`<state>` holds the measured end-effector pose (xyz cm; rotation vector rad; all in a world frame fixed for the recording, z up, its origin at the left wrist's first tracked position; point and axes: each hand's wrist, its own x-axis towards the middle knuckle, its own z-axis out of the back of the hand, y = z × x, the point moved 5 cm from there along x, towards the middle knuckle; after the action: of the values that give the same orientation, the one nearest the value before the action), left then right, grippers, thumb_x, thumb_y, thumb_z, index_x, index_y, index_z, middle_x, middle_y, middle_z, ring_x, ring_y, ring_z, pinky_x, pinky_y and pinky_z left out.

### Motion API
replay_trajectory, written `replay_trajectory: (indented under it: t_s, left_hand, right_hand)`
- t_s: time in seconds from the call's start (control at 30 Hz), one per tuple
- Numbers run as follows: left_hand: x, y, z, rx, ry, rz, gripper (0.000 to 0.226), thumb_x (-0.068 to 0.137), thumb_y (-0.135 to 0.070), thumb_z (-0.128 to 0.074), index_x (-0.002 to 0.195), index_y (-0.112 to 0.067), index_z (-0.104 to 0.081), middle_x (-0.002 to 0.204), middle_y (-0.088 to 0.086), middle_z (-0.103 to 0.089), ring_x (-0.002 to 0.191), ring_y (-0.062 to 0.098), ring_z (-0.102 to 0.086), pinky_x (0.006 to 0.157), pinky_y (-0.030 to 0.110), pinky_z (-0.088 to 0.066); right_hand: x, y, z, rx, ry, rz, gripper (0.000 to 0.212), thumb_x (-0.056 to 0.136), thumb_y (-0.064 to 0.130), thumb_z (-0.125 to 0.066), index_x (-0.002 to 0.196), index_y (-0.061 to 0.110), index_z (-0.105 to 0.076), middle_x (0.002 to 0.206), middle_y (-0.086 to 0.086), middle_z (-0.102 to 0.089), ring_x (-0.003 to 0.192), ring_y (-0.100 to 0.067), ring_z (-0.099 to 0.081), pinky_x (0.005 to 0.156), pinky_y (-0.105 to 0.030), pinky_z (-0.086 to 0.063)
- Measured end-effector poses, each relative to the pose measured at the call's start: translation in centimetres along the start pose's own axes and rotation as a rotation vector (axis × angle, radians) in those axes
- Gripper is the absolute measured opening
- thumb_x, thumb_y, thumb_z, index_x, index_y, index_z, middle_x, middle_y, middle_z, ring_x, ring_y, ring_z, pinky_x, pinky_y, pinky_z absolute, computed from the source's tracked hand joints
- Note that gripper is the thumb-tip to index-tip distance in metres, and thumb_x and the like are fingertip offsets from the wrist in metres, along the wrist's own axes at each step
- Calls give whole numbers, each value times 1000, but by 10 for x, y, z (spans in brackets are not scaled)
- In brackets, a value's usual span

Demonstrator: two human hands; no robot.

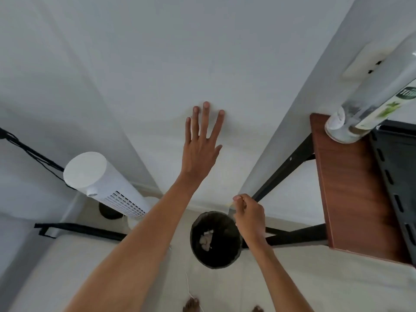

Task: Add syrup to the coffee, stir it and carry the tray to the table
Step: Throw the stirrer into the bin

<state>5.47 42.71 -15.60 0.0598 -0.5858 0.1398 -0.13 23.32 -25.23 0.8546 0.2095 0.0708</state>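
My left hand is pressed flat against the white wall with its fingers spread and holds nothing. My right hand hovers over the rim of a black waste bin, fingertips pinched together. A thin pale sliver shows just beside those fingertips, and I cannot tell if it is held. A clear bottle with a green label stands on the corner of a brown wooden table at the right. A black tray lies on that table against the frame's right edge. No coffee cup is in view.
The bin stands on the pale floor by the table's black metal legs, with crumpled scraps inside. A white tower fan stands at the left, with black cables behind it. My bare feet show at the bottom edge.
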Motion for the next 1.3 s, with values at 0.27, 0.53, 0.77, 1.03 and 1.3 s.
replay_trajectory:
  t_s: [0.27,0.53,0.77,1.03,1.3]
  left_hand:
    - [-5,19,-42,77,-85,-52,116,79,-55,-78,160,-22,-2,161,19,-7,149,43,-10,117,69,-17]
    - [-5,19,-44,142,-116,-55,113,72,-57,-80,159,-20,-18,162,23,-31,148,45,-29,115,70,-23]
    - [-6,15,-39,26,-47,-13,113,77,-44,-84,161,-20,-12,162,18,-3,151,43,-8,117,71,-18]
    - [-19,-1,-5,-63,231,60,121,80,-41,-83,164,-19,1,170,21,5,156,45,-3,120,67,-20]
    - [-29,-1,65,-73,460,-14,100,100,-47,-57,162,-18,15,168,18,24,156,45,11,127,57,-10]
  right_hand:
    - [9,-92,-82,-171,128,-123,28,105,27,-46,110,17,-72,101,1,-74,89,-15,-68,68,-26,-51]
    - [4,-126,-126,-214,201,-206,29,105,28,-45,115,19,-70,106,0,-75,95,-19,-71,80,-38,-61]
    - [-2,-125,-115,-212,203,-271,36,107,28,-38,135,20,-58,117,-4,-73,97,-22,-72,80,-41,-61]
    - [9,-45,-42,-307,125,-90,38,107,31,-38,137,15,-55,132,-5,-66,116,-20,-64,90,-36,-56]
    - [-8,70,47,-326,42,78,49,105,47,-35,144,20,-47,142,-4,-57,131,-22,-55,102,-39,-50]
